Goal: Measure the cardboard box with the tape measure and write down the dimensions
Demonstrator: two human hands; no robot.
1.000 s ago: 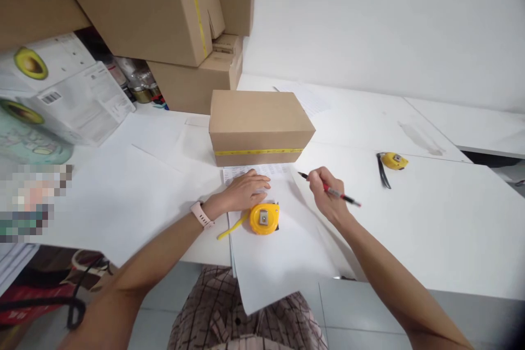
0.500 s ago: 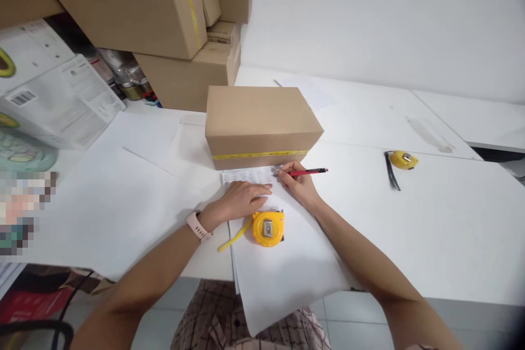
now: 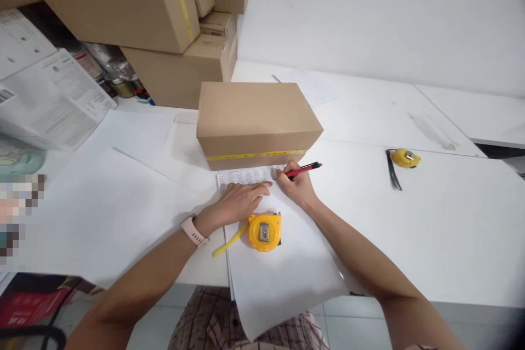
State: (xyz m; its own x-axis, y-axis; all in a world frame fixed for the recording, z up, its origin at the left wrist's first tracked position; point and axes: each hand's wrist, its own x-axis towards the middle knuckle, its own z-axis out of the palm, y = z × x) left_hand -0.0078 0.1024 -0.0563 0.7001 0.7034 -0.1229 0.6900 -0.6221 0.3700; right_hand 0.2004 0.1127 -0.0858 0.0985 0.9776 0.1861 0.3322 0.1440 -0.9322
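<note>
My right hand (image 3: 296, 186) is closed around a red and black pen (image 3: 304, 170), its tip side at a sheet with handwritten entries (image 3: 246, 176). Flat on the papers lies my left hand (image 3: 241, 202), fingers stretched toward the pen and holding nothing. A pale pink band circles the left wrist. Just below that hand, a yellow tape measure (image 3: 264, 232) with a yellow strap rests on a blank white sheet (image 3: 283, 284) that overhangs the table edge. Behind the written sheet stands a closed cardboard box (image 3: 254, 115) with yellow tape along its front.
Large cardboard boxes (image 3: 118, 5) are stacked at the back left, beside a white printed carton (image 3: 57, 98) and jars. A second yellow tape measure (image 3: 405, 158) with a black strap lies on the white table (image 3: 435, 229) at right. More paper (image 3: 110, 197) covers the left side.
The view has shifted slightly. The pen in my right hand has tilted, its rear end now higher. My left hand still lies on the papers.
</note>
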